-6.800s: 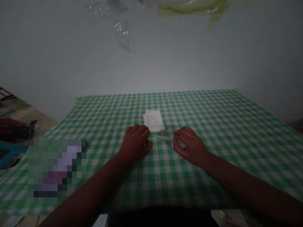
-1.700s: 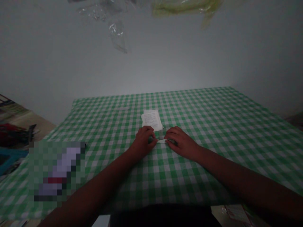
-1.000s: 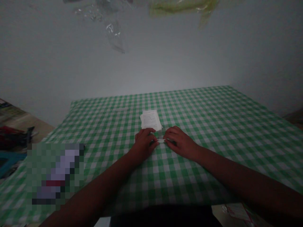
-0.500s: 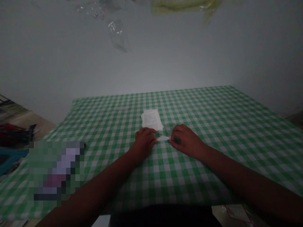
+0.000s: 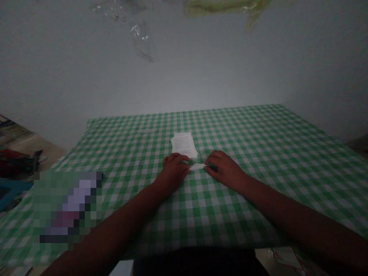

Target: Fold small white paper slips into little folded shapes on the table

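A small folded piece of white paper (image 5: 197, 166) lies low over the tablecloth between my two hands. My left hand (image 5: 174, 168) pinches its left end, with the fingers curled and the thumb on the near side. At the other end, my right hand (image 5: 222, 166) grips the paper between thumb and fingertips. Just beyond my left hand rests a short stack of printed paper sheets (image 5: 184, 145), slightly fanned out. The paper's ends are hidden under my fingers.
A green and white checked tablecloth (image 5: 244, 134) covers the table. On the left lies a pixelated, dark-edged flat object (image 5: 76, 203). A thin pale strip (image 5: 148, 130) lies farther back. Behind the table rises a pale wall (image 5: 201, 73) with clear plastic (image 5: 140, 36) hanging on it.
My right hand has shifted slightly left and away from me, and the folded paper's outline between the hands has tilted a little. Both hands keep their hold.
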Available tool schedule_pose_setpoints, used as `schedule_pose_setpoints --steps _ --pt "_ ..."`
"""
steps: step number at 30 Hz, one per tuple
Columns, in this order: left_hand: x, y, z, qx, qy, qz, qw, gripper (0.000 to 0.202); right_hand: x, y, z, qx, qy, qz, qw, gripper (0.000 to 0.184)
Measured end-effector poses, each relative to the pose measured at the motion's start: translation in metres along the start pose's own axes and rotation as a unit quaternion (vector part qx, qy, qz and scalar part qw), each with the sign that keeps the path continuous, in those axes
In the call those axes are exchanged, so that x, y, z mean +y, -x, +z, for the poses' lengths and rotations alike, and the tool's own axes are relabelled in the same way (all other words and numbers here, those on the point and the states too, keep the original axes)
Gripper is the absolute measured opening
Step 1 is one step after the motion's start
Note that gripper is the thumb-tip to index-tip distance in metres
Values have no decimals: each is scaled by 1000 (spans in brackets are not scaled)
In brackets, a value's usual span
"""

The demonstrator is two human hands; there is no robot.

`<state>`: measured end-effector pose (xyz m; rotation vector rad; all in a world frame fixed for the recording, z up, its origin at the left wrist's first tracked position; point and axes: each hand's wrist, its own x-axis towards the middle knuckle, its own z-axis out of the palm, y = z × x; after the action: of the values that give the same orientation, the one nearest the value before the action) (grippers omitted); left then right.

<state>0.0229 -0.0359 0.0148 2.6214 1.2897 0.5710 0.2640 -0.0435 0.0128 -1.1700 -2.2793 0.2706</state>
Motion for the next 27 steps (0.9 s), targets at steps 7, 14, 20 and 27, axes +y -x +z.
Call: schedule_pose_setpoints --steps 7,14,20,27 --pt "0 0 -1 9 -2 9 1000 5 4 -1 4 3 -28 3 1000 9" --pt "0 -1 -1 10 16 -7 1000 6 6 -2 6 -35 -37 31 998 7" --pt "1 -2 -1 9 27 -25 999 4 5 -2 5 -41 -23 23 999 2" --pt "-1 -1 -3 -8 40 -50 998 9 6 -3 6 -61 4 5 998 13"
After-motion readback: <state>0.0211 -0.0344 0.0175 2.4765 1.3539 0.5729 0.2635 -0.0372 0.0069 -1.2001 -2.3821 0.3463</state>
